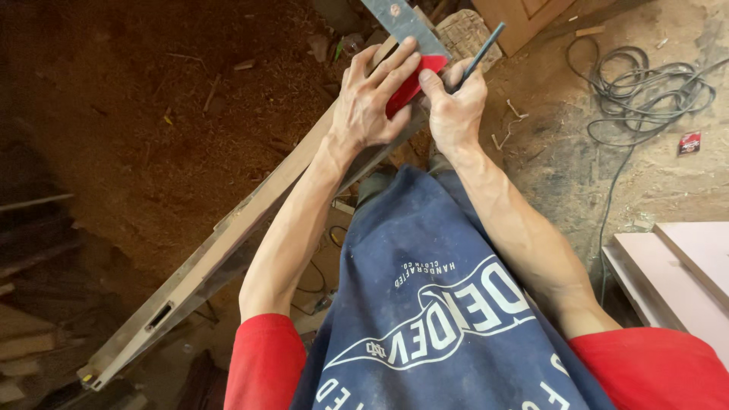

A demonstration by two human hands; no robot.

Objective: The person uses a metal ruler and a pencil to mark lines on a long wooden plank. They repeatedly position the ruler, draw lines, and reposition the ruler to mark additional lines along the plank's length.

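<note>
A long wooden beam (228, 239) runs from lower left up to the top middle. A square with a red stock (410, 85) and a metal blade (402, 21) lies across its far end. My left hand (372, 95) presses flat on the red stock and the beam. My right hand (454, 106) grips a dark pencil (482, 47), its thumb touching the red stock. The pencil tip is hidden behind the fingers.
Sawdust covers the floor (167, 114). A grey coiled cable (645, 83) lies at the upper right, with a small red packet (689, 143) beside it. Pale boards (683, 273) are stacked at the right edge. Wood blocks (467, 34) sit beyond the beam. Scrap timber (30, 319) lies left.
</note>
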